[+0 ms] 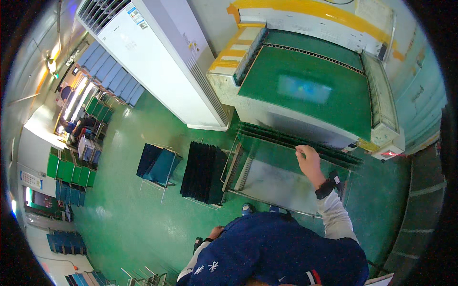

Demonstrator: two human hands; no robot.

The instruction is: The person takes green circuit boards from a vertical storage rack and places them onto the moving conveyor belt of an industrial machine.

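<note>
Green boards (305, 145) stood on edge in a wire rack (234, 162) below the machine (305, 90); the right hand (307, 159) pinched one board's top edge, while the left hand (215, 232) hung low, grip unclear. Pulled askew, the board could snag its neighbours.

Right hand (309, 159) raised, fingers on top edge of green board (281, 164) standing in wire rack (238, 171). More green boards (305, 143) stacked behind, below machine (305, 90). Left hand (215, 232) low by hip, apparently empty. Black rack (204, 172) beside, green floor (143, 214).
</note>
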